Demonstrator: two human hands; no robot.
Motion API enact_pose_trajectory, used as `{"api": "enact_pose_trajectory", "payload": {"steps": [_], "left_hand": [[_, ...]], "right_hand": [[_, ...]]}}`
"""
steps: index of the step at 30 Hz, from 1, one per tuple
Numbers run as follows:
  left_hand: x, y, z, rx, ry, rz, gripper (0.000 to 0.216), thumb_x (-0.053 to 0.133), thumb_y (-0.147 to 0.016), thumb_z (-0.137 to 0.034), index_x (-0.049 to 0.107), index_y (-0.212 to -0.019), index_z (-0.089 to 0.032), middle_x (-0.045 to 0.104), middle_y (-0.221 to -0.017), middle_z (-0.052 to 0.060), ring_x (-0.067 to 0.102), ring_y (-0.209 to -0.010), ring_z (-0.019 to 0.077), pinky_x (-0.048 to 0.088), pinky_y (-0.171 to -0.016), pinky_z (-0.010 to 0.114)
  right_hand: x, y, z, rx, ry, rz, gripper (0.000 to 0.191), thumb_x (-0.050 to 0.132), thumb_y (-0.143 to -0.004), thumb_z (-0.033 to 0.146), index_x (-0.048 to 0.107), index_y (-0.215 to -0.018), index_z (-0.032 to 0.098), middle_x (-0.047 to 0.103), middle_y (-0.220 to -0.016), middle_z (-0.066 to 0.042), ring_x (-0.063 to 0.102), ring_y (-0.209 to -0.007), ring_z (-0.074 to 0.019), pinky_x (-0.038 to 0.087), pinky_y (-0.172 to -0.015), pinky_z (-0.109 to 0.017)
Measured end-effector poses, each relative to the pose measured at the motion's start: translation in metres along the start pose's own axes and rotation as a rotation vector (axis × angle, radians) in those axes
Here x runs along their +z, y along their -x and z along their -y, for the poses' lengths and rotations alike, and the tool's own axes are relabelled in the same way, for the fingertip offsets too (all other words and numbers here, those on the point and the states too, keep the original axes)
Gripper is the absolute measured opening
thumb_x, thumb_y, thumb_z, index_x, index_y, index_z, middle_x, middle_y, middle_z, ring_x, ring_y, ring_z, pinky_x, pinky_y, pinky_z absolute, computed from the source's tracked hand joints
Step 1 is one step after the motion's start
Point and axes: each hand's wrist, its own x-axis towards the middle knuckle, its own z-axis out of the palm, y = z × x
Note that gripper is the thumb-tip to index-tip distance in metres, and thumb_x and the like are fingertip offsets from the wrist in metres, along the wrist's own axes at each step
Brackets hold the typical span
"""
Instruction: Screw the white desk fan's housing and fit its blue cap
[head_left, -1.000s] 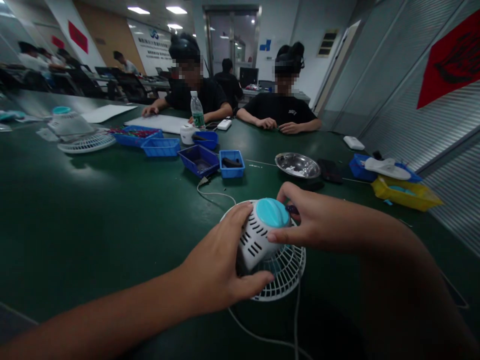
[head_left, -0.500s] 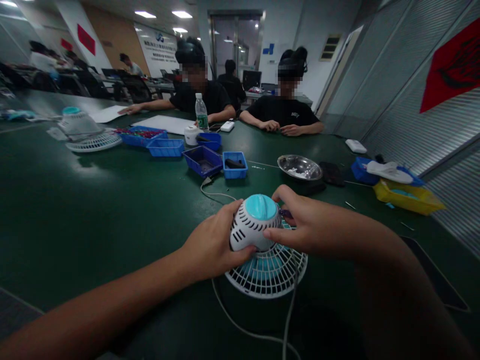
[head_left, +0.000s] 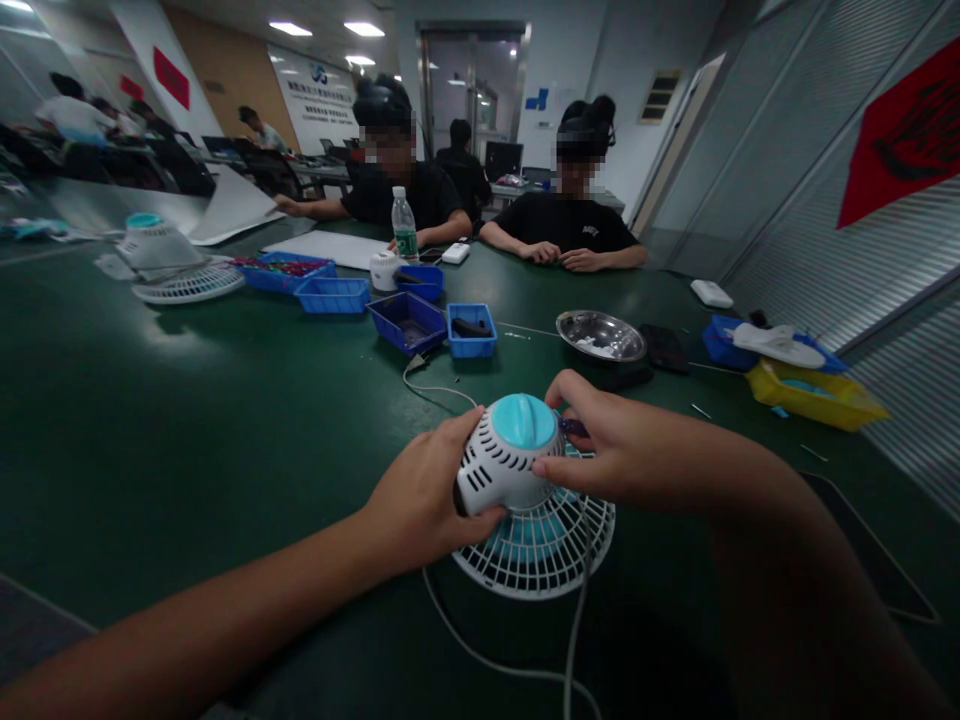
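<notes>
A small white electric fan (head_left: 499, 465) with a turquoise cap (head_left: 525, 420) rests on its round grille (head_left: 536, 575), face down on the green table. My left hand (head_left: 424, 490) is closed round the left side of the motor housing, thumb near its base. At the housing's right side, my right hand (head_left: 600, 430) curls its fingers round a dark purple handle-like piece (head_left: 575, 427), mostly hidden, whose kind I cannot make out. My right thumb rests against the housing. A pale power cord (head_left: 487, 655) loops below the fan.
Blue bins (head_left: 471, 345) and a metal bowl (head_left: 600, 337) lie beyond the fan. A second fan (head_left: 161, 250) stands at left, a yellow bin (head_left: 814, 395) at right. Across the table sit two people, with a water bottle (head_left: 403, 225) by one of them.
The fan's housing has tilted slightly towards me, with my left hand shifting along with it. Across the table, a person's hand has lifted a white sheet. My right hand has barely moved.
</notes>
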Motion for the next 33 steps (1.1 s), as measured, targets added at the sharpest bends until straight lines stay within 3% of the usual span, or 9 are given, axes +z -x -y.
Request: {"api": "enact_pose_trajectory", "payload": {"steps": [3, 8, 13, 17, 22, 24, 28, 31, 33], "left_hand": [[0.007, 0.004, 0.003, 0.042, -0.03, -0.083, 0.1, 0.084, -0.073, -0.034, 0.025, -0.152, -0.021, 0.063, -0.135, 0.021, 0.068, -0.117, 0.0408, 0.061, -0.092, 0.059], [0.007, 0.005, 0.003, 0.09, -0.072, -0.047, 0.113, 0.089, -0.07, -0.041, 0.018, -0.155, -0.018, 0.061, -0.137, 0.024, 0.069, -0.116, 0.0411, 0.061, -0.092, 0.059], [0.006, 0.003, 0.008, 0.084, -0.078, -0.052, 0.104, 0.085, -0.072, -0.042, 0.023, -0.152, -0.018, 0.065, -0.129, 0.023, 0.072, -0.108, 0.04, 0.063, -0.086, 0.057], [-0.002, 0.009, 0.03, 0.064, -0.036, -0.045, 0.099, 0.08, -0.074, -0.048, 0.027, -0.153, -0.019, 0.064, -0.134, 0.021, 0.07, -0.114, 0.0393, 0.061, -0.093, 0.057], [-0.033, 0.043, 0.069, 0.019, 0.091, -0.021, 0.088, 0.079, -0.069, -0.052, 0.045, -0.145, -0.023, 0.069, -0.128, 0.013, 0.07, -0.112, 0.0344, 0.06, -0.098, 0.05], [-0.049, 0.061, 0.081, -0.068, 0.126, -0.118, 0.077, 0.077, -0.069, -0.052, 0.054, -0.137, -0.024, 0.071, -0.12, 0.009, 0.071, -0.105, 0.0313, 0.061, -0.096, 0.048], [-0.08, 0.089, 0.105, -0.25, 0.11, -0.308, 0.071, 0.08, -0.063, -0.044, 0.056, -0.126, -0.022, 0.068, -0.111, 0.007, 0.069, -0.103, 0.0319, 0.059, -0.093, 0.05], [-0.101, 0.096, 0.132, -0.424, 0.104, -0.485, 0.079, 0.087, -0.049, -0.039, 0.054, -0.118, -0.021, 0.063, -0.105, 0.005, 0.065, -0.101, 0.0331, 0.057, -0.093, 0.056], [-0.109, 0.092, 0.148, -0.53, 0.121, -0.625, 0.078, 0.089, -0.049, -0.048, 0.053, -0.113, -0.021, 0.059, -0.095, 0.002, 0.063, -0.093, 0.0302, 0.057, -0.092, 0.059]], "right_hand": [[-0.001, 0.001, 0.001, 0.002, 0.001, -0.003, 0.051, 0.064, -0.088, 0.059, 0.048, -0.121, 0.024, 0.072, -0.111, -0.009, 0.072, -0.091, -0.0273, 0.051, -0.063, -0.033], [0.0, 0.003, 0.002, 0.014, -0.006, -0.005, 0.048, 0.063, -0.089, 0.055, 0.049, -0.121, 0.023, 0.073, -0.106, -0.008, 0.072, -0.087, -0.0263, 0.051, -0.061, -0.033], [-0.001, 0.003, 0.001, 0.016, -0.006, -0.008, 0.047, 0.062, -0.091, 0.052, 0.05, -0.127, 0.024, 0.073, -0.111, -0.008, 0.072, -0.091, -0.0261, 0.052, -0.066, -0.034], [-0.005, 0.009, -0.002, -0.009, -0.021, 0.053, 0.045, 0.06, -0.093, 0.051, 0.053, -0.13, 0.027, 0.072, -0.104, -0.005, 0.07, -0.088, -0.0236, 0.052, -0.067, -0.032], [-0.009, 0.011, -0.001, -0.046, -0.024, 0.127, 0.048, 0.056, -0.093, 0.06, 0.056, -0.129, 0.028, 0.068, -0.095, -0.003, 0.065, -0.082, -0.0217, 0.049, -0.066, -0.031], [-0.008, 0.008, 0.0, -0.045, 0.012, 0.114, 0.05, 0.056, -0.092, 0.061, 0.057, -0.13, 0.029, 0.066, -0.096, -0.003, 0.064, -0.083, -0.0216, 0.048, -0.067, -0.032], [-0.005, 0.001, 0.0, -0.025, 0.039, 0.133, 0.05, 0.056, -0.092, 0.062, 0.056, -0.131, 0.03, 0.064, -0.097, -0.003, 0.062, -0.083, -0.021, 0.048, -0.068, -0.032], [-0.003, -0.001, 0.001, -0.04, 0.045, 0.152, 0.047, 0.055, -0.093, 0.061, 0.057, -0.128, 0.029, 0.062, -0.094, -0.002, 0.06, -0.08, -0.02, 0.047, -0.067, -0.031], [-0.003, -0.001, 0.001, -0.05, 0.031, 0.165, 0.046, 0.055, -0.093, 0.061, 0.058, -0.127, 0.029, 0.062, -0.093, -0.001, 0.06, -0.079, -0.0195, 0.047, -0.066, -0.031]]}}
